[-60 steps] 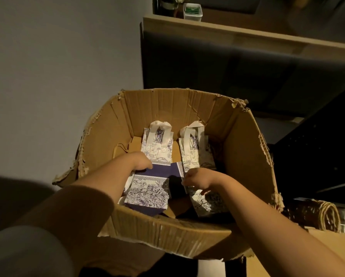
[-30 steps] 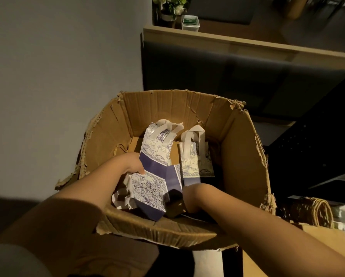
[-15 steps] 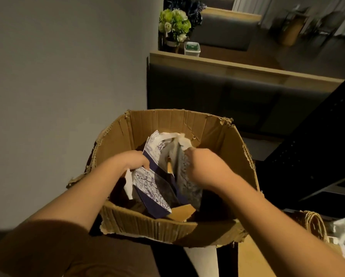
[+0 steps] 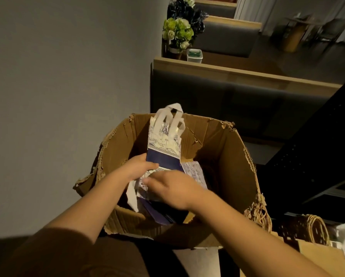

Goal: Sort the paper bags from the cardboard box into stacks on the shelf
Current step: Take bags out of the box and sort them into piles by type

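Head camera, looking down: the left hand grips the lower edge of a blue-and-white printed paper bag, holding it upright so its white handles rise past the far rim of the torn cardboard box. Just right and nearer, the right hand rests across more printed bags inside the box; motion blur hides its fingers. A wicker basket sits near right; green flowers stand far off.

Both forearms reach forward, converging. The left hand grips a paper bag upright; the right hand, blurred, lies just beside it, fingers extended leftward.
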{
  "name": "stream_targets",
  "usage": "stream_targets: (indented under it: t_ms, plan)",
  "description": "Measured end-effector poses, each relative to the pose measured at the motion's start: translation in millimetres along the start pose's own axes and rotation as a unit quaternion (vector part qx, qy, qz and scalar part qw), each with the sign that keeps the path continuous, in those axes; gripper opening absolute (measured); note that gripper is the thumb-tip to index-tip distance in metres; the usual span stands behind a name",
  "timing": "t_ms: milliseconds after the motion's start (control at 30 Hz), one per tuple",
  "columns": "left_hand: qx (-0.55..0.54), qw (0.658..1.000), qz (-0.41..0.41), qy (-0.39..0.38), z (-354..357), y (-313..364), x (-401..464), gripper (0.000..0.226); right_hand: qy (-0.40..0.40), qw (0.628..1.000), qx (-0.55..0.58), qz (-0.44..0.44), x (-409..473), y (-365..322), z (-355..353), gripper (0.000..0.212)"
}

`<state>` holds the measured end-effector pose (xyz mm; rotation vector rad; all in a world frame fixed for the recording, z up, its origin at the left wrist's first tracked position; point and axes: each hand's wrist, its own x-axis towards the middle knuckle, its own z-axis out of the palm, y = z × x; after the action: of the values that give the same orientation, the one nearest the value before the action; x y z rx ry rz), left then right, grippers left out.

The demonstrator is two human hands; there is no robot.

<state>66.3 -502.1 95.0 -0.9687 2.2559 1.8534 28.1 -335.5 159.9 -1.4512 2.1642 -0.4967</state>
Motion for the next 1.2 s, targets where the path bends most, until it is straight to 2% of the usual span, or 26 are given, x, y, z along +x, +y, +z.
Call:
stream_targets:
  t_ms: [33,100,167,200,267,333,367,400,467,500,533,667,733,833,900,1033,1100,1200]
  plan:
    - [-0.033,0.999,0.001,0.004,-3,-1,-2,0.031,0.018,0.998,0.045,0.027,2,10,-5,0.051]
    - [-0.104,0.994,-0.005,0.029,-8,-3,-3,0.030,0.050,0.993,0.046,0.095,7,35,-12,0.053]
    - [-0.185,0.981,-0.009,0.053,-11,-2,-6,0.028,0.025,0.982,0.033,0.183,5,59,-14,0.059]
    - [-0.217,0.974,-0.008,0.055,-10,-1,-8,0.030,-0.010,0.971,0.063,0.230,3,69,-12,0.067]
    - [-0.259,0.965,-0.003,0.052,-9,3,-10,0.032,-0.059,0.935,0.174,0.304,2,80,-8,0.078]
    - [-0.279,0.959,0.003,0.053,-7,8,-13,0.030,-0.018,0.897,0.299,0.325,5,93,-1,0.072]
    - [-0.293,0.955,0.005,0.049,-5,11,-15,0.028,0.022,0.866,0.378,0.326,8,97,3,0.065]
    - [-0.302,0.952,0.002,0.047,-5,11,-15,0.026,0.069,0.821,0.468,0.321,11,101,6,0.058]
    - [-0.303,0.952,-0.016,0.029,-3,15,-20,0.024,0.162,0.703,0.624,0.300,15,104,7,0.034]
    - [-0.291,0.956,-0.026,0.019,-4,15,-22,0.024,0.200,0.670,0.658,0.280,13,102,4,0.016]
    - [-0.273,0.961,-0.036,0.010,-4,12,-22,0.024,0.228,0.665,0.659,0.265,11,98,1,0.004]
    - [-0.252,0.963,-0.064,0.070,-8,8,-25,0.021,0.339,0.716,0.579,0.195,-3,85,-17,0.031]
    - [-0.241,0.961,-0.078,0.112,-12,7,-23,0.025,0.364,0.738,0.546,0.159,-6,82,-29,0.036]
    - [-0.217,0.965,-0.080,0.124,-13,12,-24,0.031,0.404,0.759,0.500,0.102,-9,78,-52,0.039]
    - [-0.202,0.971,-0.073,0.105,-11,22,-27,0.035,0.423,0.795,0.430,0.062,-10,73,-66,0.039]
    - [-0.171,0.984,-0.029,0.037,-6,46,-41,0.035,0.394,0.854,0.341,-0.007,-8,68,-78,0.030]
    - [-0.149,0.989,-0.018,0.009,-3,51,-45,0.040,0.406,0.877,0.258,-0.018,-4,69,-78,0.038]
    - [-0.219,0.975,-0.014,-0.018,4,60,-51,0.030,0.392,0.901,0.186,-0.017,-1,70,-76,0.043]
